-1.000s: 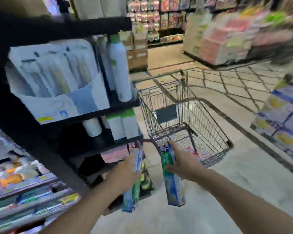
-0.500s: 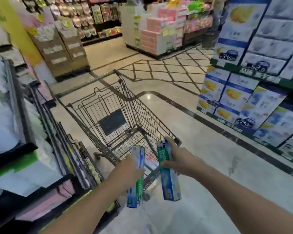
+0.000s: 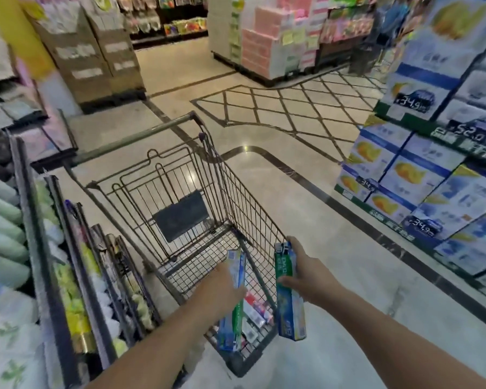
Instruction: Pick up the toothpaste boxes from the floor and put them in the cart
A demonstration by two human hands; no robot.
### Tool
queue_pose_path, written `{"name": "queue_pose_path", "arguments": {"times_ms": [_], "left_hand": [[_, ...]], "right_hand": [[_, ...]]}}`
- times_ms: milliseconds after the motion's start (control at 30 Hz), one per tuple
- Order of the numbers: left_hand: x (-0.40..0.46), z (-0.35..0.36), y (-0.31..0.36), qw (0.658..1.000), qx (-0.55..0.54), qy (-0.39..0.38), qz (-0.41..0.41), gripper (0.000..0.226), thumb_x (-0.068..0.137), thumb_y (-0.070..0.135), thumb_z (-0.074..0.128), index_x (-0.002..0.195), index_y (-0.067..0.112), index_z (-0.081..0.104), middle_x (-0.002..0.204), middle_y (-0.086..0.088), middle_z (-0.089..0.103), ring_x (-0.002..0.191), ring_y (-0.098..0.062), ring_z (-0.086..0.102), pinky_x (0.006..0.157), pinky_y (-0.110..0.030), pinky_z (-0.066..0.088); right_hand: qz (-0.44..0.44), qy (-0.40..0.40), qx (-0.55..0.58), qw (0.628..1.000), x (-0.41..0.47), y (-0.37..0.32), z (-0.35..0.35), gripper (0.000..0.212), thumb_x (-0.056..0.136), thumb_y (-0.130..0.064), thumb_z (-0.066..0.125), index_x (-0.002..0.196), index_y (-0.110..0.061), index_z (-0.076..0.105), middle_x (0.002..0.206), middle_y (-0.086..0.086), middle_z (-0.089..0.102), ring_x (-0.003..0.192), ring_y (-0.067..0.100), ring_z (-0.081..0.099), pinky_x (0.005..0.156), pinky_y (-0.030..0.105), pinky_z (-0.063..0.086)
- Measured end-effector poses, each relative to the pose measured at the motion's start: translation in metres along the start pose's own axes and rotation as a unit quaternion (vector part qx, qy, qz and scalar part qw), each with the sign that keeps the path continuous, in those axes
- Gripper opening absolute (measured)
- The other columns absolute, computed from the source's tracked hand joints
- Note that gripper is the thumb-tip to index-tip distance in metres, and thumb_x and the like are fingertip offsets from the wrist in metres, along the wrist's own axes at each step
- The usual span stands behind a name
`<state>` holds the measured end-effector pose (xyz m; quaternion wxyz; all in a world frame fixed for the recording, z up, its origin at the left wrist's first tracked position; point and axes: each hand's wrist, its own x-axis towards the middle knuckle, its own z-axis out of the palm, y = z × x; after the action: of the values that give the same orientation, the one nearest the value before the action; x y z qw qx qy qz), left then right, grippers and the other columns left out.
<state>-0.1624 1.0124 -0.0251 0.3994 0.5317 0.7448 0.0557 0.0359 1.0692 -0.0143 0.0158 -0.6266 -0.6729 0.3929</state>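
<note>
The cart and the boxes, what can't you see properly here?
- Head view: the things in the cart are partly hidden by the left box and left hand.
- The right box's small print is blurred.
- The cart's wheels are hidden under its basket.
- The left shelves are blurred.

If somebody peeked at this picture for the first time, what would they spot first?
Probably the wire cart in the middle, with a left hand and a right hand each holding a toothpaste box at its near end. Then the tall stack of blue and white cartons on the right.
</note>
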Motion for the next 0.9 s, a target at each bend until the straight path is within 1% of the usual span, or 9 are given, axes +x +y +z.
{"name": "queue_pose_path", "arguments": {"times_ms": [167,233,300,367,500,600,767,833,900], "left_hand": [[0.064,0.014,-0.005,0.997,-0.061,0.0,-0.044,0.053,0.093,0.039,0.061,0.131,0.011,0.038,0.085,0.001,0.061,0.06,-0.008,0.062,0.037,-0.016,0.042],[0.097,0.028,-0.007,0.996,-0.071,0.011,-0.059,0.061,0.09,0.043,0.062,0.135,0.007,0.039,0.084,0.001,0.063,0.062,-0.01,0.065,0.047,-0.026,0.054],[0.131,0.047,-0.009,0.992,-0.092,0.016,-0.079,0.071,0.089,0.047,0.061,0.141,0.008,0.032,0.094,-0.006,0.067,0.071,-0.018,0.07,0.06,-0.035,0.06],[0.164,0.071,-0.013,0.989,-0.105,0.021,-0.105,0.075,0.091,0.048,0.058,0.147,0.01,0.024,0.098,-0.011,0.068,0.071,-0.021,0.068,0.054,-0.033,0.054],[0.219,0.124,-0.021,0.973,-0.164,0.04,-0.156,0.076,0.093,0.04,0.061,0.149,0.009,0.019,0.081,-0.005,0.063,0.052,-0.013,0.056,0.04,-0.023,0.034],[0.256,0.166,-0.036,0.966,-0.181,0.043,-0.181,0.072,0.093,0.038,0.062,0.146,0.007,0.025,0.101,-0.013,0.063,0.062,-0.02,0.061,0.042,-0.024,0.033],[0.297,0.216,-0.056,0.95,-0.192,0.019,-0.245,0.071,0.091,0.038,0.065,0.142,0.009,0.025,0.099,-0.013,0.058,0.077,-0.029,0.062,0.051,-0.029,0.036],[0.308,0.232,-0.063,0.95,-0.178,0.003,-0.256,0.069,0.091,0.039,0.064,0.139,0.004,0.029,0.09,-0.01,0.058,0.069,-0.025,0.061,0.05,-0.027,0.036],[0.316,0.242,-0.067,0.946,-0.18,-0.011,-0.27,0.063,0.092,0.037,0.065,0.133,-0.001,0.036,0.073,-0.003,0.05,0.056,-0.016,0.051,0.043,-0.024,0.029]], "right_hand": [[-0.009,-0.023,-0.08,0.996,0.079,0.005,0.016,0.102,0.088,-0.024,0.07,0.152,-0.035,-0.008,0.108,0.011,0.067,0.075,0.016,0.066,0.065,0.032,0.059],[-0.025,-0.023,-0.103,0.994,0.116,0.009,0.026,0.1,0.088,-0.017,0.068,0.153,-0.032,-0.007,0.101,0.009,0.067,0.073,0.017,0.065,0.065,0.034,0.058],[-0.035,-0.041,-0.123,0.991,0.153,0.018,0.039,0.099,0.087,-0.008,0.064,0.152,-0.033,-0.006,0.09,0.006,0.064,0.068,0.016,0.062,0.055,0.03,0.052],[-0.04,-0.053,-0.15,0.986,0.186,0.032,0.055,0.101,0.086,-0.002,0.061,0.152,-0.035,-0.008,0.091,0.008,0.059,0.064,0.017,0.058,0.049,0.028,0.045],[-0.045,-0.074,-0.198,0.976,0.241,0.072,0.094,0.113,0.082,0.002,0.061,0.15,-0.037,-0.021,0.118,0.017,0.05,0.075,0.024,0.058,0.061,0.039,0.051],[-0.048,-0.098,-0.24,0.965,0.272,0.109,0.125,0.119,0.081,0.001,0.064,0.147,-0.037,-0.028,0.119,0.019,0.051,0.069,0.025,0.055,0.055,0.037,0.046],[-0.054,-0.124,-0.258,0.957,0.308,0.16,0.171,0.121,0.082,-0.011,0.067,0.142,-0.031,-0.036,0.129,0.018,0.053,0.082,0.032,0.064,0.065,0.041,0.054],[-0.034,-0.139,-0.242,0.96,0.319,0.171,0.183,0.117,0.084,-0.01,0.065,0.143,-0.026,-0.035,0.135,0.017,0.051,0.089,0.032,0.065,0.068,0.039,0.054],[-0.016,-0.157,-0.234,0.959,0.325,0.175,0.193,0.112,0.086,-0.011,0.064,0.148,-0.02,-0.029,0.124,0.016,0.056,0.088,0.031,0.063,0.065,0.036,0.049]]}}
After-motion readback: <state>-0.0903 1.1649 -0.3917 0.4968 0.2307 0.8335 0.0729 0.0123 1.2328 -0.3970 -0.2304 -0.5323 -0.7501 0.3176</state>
